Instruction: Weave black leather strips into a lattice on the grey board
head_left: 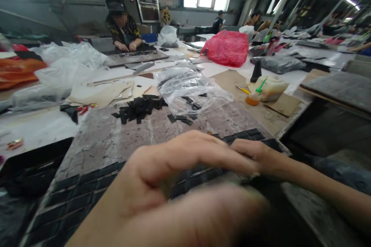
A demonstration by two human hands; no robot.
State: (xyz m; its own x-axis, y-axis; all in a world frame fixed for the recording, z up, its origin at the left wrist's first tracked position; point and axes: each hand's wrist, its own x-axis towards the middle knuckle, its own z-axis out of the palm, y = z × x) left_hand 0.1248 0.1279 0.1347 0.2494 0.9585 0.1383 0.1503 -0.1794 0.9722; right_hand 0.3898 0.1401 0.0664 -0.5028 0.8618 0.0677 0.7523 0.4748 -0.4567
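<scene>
My left hand (179, 154) looms large and partly blurred in the foreground, its fingers arched and its thumb apart from them. Just beyond its fingertips, my right hand (256, 149) is low over the board with curled fingers; what they hold, if anything, is hidden. Under both hands lies a worn grey board (136, 139). Rows of black rectangular pieces (95, 175) are laid out along its near part, some covered by my left hand. Farther back on the board are a loose heap of black strips (140, 108) and several scattered black pieces (181, 117).
A clear plastic bag (188, 85) lies at the board's far edge. To the right stand a white container (271, 87) and a small orange pot (252, 98) with a green-handled tool. A pink bag (227, 48) sits behind. Across the table a person (124, 31) works.
</scene>
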